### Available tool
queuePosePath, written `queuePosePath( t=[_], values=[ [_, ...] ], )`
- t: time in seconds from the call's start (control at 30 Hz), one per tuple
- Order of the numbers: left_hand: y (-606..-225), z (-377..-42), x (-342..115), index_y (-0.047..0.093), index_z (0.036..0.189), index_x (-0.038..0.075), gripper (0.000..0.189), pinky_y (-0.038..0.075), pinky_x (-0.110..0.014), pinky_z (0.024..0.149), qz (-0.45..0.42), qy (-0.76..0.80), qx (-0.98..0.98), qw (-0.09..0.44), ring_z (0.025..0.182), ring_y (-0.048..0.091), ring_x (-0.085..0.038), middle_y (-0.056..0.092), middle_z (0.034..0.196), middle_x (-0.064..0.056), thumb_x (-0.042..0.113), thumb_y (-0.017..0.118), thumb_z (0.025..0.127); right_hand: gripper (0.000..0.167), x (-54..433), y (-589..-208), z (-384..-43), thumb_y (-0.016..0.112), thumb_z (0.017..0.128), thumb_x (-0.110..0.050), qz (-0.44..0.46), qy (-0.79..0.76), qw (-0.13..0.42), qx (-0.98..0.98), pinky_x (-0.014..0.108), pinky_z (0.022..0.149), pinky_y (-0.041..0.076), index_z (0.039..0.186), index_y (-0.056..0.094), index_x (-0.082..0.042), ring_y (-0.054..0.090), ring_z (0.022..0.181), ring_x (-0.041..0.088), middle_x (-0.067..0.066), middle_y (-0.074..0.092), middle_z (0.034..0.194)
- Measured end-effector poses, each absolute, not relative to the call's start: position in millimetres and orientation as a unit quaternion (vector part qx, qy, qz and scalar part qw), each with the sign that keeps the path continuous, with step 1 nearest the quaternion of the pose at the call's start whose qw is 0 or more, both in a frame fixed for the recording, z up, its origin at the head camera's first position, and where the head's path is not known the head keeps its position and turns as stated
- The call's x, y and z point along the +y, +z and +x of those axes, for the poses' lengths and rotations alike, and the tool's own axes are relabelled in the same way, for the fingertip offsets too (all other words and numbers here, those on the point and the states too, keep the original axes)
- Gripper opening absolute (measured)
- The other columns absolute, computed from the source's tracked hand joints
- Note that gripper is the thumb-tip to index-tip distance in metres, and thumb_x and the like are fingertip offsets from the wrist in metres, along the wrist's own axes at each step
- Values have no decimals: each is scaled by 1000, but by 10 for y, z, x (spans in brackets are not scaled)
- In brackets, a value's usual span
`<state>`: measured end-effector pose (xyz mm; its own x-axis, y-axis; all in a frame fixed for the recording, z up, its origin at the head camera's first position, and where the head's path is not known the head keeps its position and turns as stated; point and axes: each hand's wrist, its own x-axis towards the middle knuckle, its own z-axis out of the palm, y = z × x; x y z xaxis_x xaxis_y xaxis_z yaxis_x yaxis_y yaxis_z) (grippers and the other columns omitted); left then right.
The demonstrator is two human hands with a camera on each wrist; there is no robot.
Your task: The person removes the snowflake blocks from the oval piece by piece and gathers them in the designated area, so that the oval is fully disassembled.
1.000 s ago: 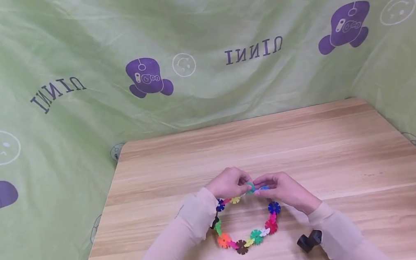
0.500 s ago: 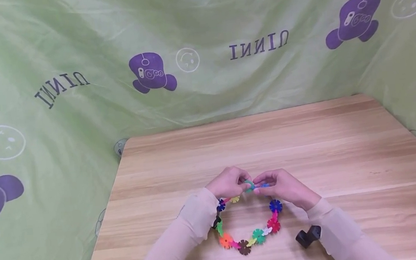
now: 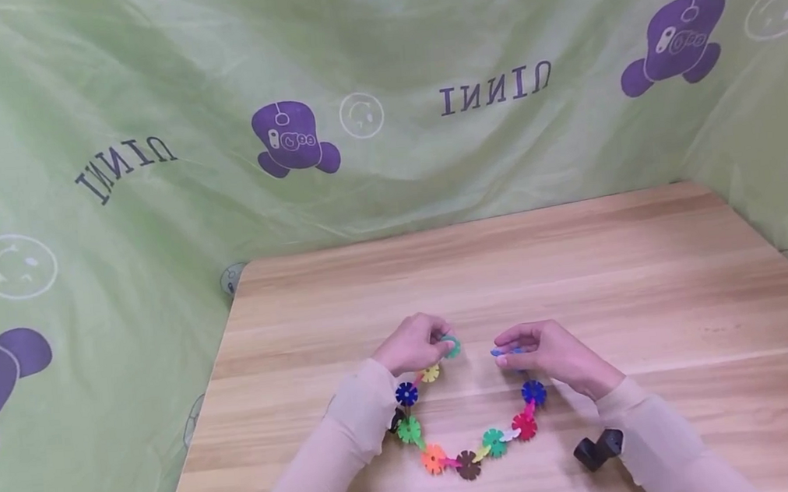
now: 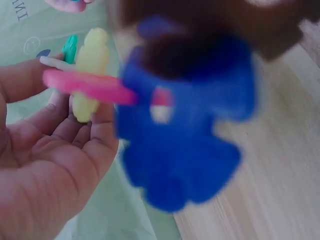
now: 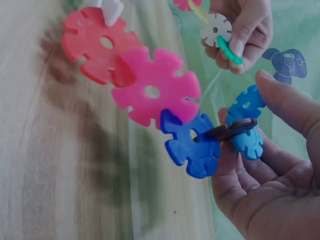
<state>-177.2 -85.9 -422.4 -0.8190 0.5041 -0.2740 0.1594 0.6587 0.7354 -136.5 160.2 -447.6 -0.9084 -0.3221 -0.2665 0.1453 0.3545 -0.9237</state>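
Green cloth (image 3: 219, 175) printed with purple figures hangs behind a wood-grain table (image 3: 578, 261), and a looped chain of coloured flower discs is held over its near part. Taking the loop as a clock face, the left hand (image 3: 413, 343) is at about 11 o'clock, its thumb and fingers pinching a teal disc (image 3: 452, 346) at the chain's left end. From there a yellow disc (image 3: 431, 373) follows at 10 to 11, a dark blue one between 9 and 10, a green disc (image 3: 409, 430) just past 8, an orange disc (image 3: 434, 459) between 7 and 8, a brown disc (image 3: 468, 466) at 6, then a red disc (image 3: 525, 426) at 4. Whether the lower run touches the wood, I cannot tell. At 2 o'clock is the right hand (image 3: 551, 349), thumb and fingers gripping the light blue pieces (image 5: 252, 142) of the other end.

Half a second ago those ends appeared to meet; now they stand apart, leaving a gap at 12. I judge that the chain's ends are therefore unjoined, each secured by one hand.
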Motion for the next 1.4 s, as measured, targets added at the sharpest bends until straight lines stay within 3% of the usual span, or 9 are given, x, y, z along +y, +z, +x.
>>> queuePosePath(
  t=[0.4,0.67,0.8,0.93,1.07,1.4],
  values=[
    [-4271,-1889,-978,70,102,5,14,55,-25,70,154,395,868,259,75,61,-12,69,87,-4,16,68,93,51,1601,-4437,-1489,74,89,-18,-97,-574,202,788,33,92,57,130,55,7,67,110,28,19,68,120],
    [-4457,-1758,-1049,67,118,2,34,54,-42,93,116,374,880,269,101,65,-23,70,111,-10,21,72,91,48,1575,-4571,-1399,71,89,-7,-111,-584,229,771,32,90,58,131,54,9,66,112,34,21,67,121],
    [-4492,-1747,-1043,63,125,0,43,53,-44,98,113,373,883,262,109,64,-28,68,117,-13,23,73,90,44,1575,-4586,-1393,69,88,-3,-112,-584,219,773,32,88,58,128,56,8,66,110,36,23,67,120],
    [-4459,-1782,-1010,61,129,-1,45,53,-41,98,123,378,886,238,109,64,-26,69,116,-12,22,72,91,39,1592,-4574,-1435,68,88,-2,-112,-578,207,781,32,86,59,126,59,5,67,108,34,22,68,119],
    [-4408,-1803,-931,65,123,0,37,55,-34,93,167,383,886,203,102,67,-20,72,111,-9,19,71,92,35,1607,-4559,-1483,68,89,-3,-116,-572,195,788,32,85,59,123,61,4,68,106,33,22,68,117],
    [-4294,-1755,-636,72,116,11,27,53,-18,90,299,348,881,117,100,68,-7,75,111,-1,14,74,89,33,1597,-4512,-1526,69,88,-3,-106,-577,185,789,30,83,59,119,59,4,68,100,24,17,68,110]
  ],
)
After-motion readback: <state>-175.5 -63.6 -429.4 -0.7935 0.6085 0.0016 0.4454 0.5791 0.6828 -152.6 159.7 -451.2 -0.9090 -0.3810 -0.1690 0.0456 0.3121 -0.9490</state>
